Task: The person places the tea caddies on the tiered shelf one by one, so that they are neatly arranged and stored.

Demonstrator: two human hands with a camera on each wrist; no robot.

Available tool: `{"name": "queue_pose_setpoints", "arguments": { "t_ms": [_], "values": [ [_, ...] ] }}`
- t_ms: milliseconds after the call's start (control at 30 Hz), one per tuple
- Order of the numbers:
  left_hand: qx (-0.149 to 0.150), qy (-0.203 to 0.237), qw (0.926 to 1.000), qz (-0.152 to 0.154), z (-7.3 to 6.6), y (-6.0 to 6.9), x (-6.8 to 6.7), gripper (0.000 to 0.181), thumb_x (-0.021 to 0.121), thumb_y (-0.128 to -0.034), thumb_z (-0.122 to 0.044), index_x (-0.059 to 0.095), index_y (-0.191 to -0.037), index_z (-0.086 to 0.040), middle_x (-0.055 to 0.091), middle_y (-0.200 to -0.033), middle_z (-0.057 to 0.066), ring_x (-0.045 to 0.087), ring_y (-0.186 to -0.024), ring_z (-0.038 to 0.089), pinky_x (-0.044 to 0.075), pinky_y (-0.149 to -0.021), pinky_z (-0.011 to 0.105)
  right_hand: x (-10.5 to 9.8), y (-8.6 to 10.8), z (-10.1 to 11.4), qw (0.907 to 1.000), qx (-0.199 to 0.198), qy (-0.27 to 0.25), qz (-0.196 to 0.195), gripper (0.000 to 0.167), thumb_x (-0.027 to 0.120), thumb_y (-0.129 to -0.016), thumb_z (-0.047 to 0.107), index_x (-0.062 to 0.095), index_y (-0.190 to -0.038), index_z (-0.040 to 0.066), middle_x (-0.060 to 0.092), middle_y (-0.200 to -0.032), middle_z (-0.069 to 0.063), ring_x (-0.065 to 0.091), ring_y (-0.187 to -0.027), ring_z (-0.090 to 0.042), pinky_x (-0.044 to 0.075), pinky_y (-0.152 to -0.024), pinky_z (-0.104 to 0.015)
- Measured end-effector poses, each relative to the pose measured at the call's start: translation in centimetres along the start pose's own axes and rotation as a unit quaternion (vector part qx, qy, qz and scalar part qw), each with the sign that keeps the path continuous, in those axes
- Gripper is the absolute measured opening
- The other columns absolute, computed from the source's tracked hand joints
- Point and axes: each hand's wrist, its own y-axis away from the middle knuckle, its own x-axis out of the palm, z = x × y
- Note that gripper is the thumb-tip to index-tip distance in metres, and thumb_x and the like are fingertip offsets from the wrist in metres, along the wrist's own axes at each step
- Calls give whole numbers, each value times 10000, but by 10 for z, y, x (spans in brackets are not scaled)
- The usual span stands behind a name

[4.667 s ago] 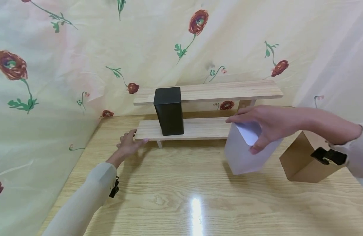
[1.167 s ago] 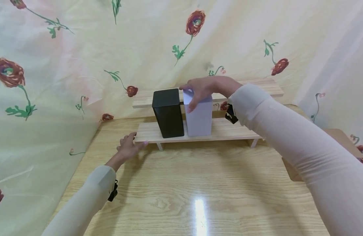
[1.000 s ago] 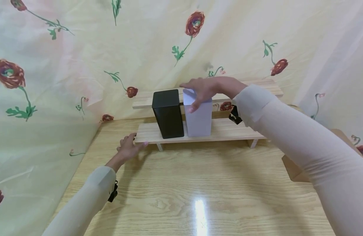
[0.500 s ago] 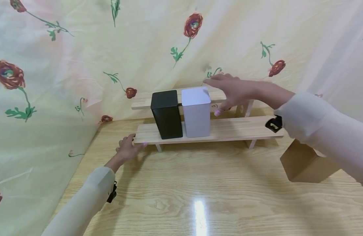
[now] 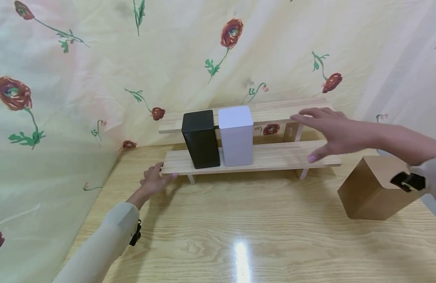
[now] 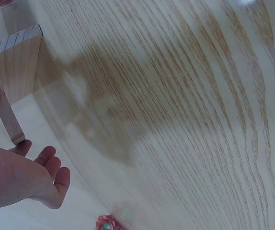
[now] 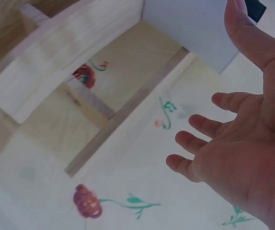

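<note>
Left hand (image 5: pixel 154 180), left of centre in the head view, pinches the near end of the lower board (image 5: pixel 285 155) between thumb and fingers. Right hand (image 5: pixel 333 131), right of centre, is empty, thumb and fingers apart. White box (image 5: pixel 236 139) stands mid-frame on the board; black box (image 5: pixel 202 141) just left of it. Brown box (image 5: pixel 375 192) rests on the table (image 5: pixel 189 220), lower right.

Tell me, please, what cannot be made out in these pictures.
Head: part of the lower shelf board, hidden by the black box and white box.
Head: part of the brown box, behind the black strap.
Left wrist: part of the left hand, cut by the left edge.
</note>
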Motion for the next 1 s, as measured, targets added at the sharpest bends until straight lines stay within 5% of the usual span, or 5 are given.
{"name": "queue_pose_setpoints", "arguments": {
  "t_ms": [200,433,667,800,1000],
  "values": [
    [62,-50,10000,-28,3,-1,0,839,565,-932,-508,203,-1503,-12,279,-1441,283,159,-1331,466,98,-993,683,9,31,-17,9997,167,-114,-165,1100,874,-651,390,258,-1520,114,234,-1502,-225,187,-1328,-533,174,-890,-722],
    [62,-49,10000,-13,4,-2,0,864,559,-924,-534,193,-1508,-13,282,-1436,280,164,-1325,461,88,-996,685,19,68,-48,9994,286,-131,110,1136,889,-622,355,237,-1524,132,234,-1485,-265,224,-1278,-565,194,-855,-724],
    [6,-117,9999,-3,3,0,-2,840,559,-928,-524,206,-1504,-24,287,-1429,277,172,-1325,458,105,-997,673,39,100,-83,9993,-60,-325,159,1262,905,-543,286,153,-1547,143,255,-1431,-327,239,-1213,-580,221,-801,-732],
    [-16,-124,9999,-24,2,-1,-2,821,565,-933,-502,215,-1501,-25,289,-1428,276,174,-1326,458,97,-1000,677,51,111,-96,9957,-142,-867,308,1289,893,-565,193,73,-1559,178,182,-1429,-410,126,-1227,-675,57,-819,-829],
    [-14,-143,9999,-5,1,0,-1,816,569,-934,-492,217,-1500,-21,285,-1438,280,174,-1323,461,109,-989,675,63,120,-104,9953,-249,-906,253,1110,829,-719,371,112,-1557,242,214,-1432,-343,190,-1200,-590,172,-775,-763]
  ]
}}
